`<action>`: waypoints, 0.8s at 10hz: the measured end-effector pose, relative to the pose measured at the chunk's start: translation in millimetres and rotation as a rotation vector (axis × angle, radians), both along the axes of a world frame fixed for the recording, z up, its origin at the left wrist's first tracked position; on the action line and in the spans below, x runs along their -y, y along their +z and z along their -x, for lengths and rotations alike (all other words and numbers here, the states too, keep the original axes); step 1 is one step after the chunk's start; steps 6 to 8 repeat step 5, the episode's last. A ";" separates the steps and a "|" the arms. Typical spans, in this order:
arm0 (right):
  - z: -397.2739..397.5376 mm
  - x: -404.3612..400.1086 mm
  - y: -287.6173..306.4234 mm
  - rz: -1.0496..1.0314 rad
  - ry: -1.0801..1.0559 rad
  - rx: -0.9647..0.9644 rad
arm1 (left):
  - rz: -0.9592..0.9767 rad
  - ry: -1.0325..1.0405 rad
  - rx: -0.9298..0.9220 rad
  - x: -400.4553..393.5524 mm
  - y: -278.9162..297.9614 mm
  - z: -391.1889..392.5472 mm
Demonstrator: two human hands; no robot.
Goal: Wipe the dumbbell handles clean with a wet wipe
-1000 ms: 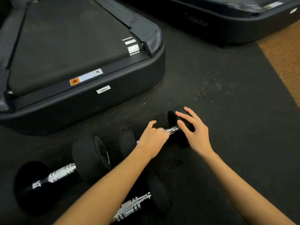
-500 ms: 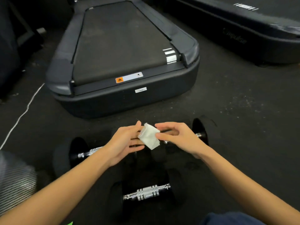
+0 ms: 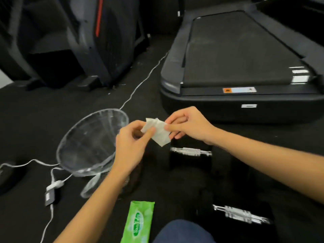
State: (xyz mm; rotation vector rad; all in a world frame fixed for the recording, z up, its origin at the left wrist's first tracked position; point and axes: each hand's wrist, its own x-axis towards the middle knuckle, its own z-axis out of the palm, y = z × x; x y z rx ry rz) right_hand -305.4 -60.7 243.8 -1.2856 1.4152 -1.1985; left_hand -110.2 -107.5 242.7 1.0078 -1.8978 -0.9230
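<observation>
A white wet wipe [image 3: 158, 133] hangs in the air between both hands. My left hand [image 3: 132, 146] pinches its left edge and my right hand [image 3: 188, 126] pinches its right edge, just right of the bin's rim. Below my right hand a black dumbbell lies on the floor with its chrome handle [image 3: 191, 151] showing. A second dumbbell's chrome handle [image 3: 240, 213] lies nearer me at the lower right. Their black heads blend into the dark floor.
A bin lined with a clear plastic bag [image 3: 91, 142] stands left of my hands. A green wipes pack [image 3: 138, 223] lies by my knee. A treadmill [image 3: 242, 71] sits behind right, another machine [image 3: 98, 41] behind left. A white cable [image 3: 140, 83] and adapter [image 3: 50, 194] cross the floor.
The view has swung left, bringing the bin and wipes pack into sight. Both hands have carried the wipe away from the dumbbell handle and now hold it beside the bin.
</observation>
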 end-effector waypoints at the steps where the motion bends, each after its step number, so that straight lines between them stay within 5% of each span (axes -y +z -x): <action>1: -50.1 49.8 15.5 0.071 0.097 -0.077 | 0.036 0.141 -0.006 30.4 8.6 -54.4; 3: -129.9 125.9 23.1 0.193 0.159 -0.092 | 0.059 0.316 -0.073 65.6 22.1 -126.5; 5: -154.1 153.5 -8.2 0.114 0.292 -0.452 | -0.026 0.485 -0.169 81.2 8.1 -156.0; 8: -154.1 153.5 -8.2 0.114 0.292 -0.452 | -0.026 0.485 -0.169 81.2 8.1 -156.0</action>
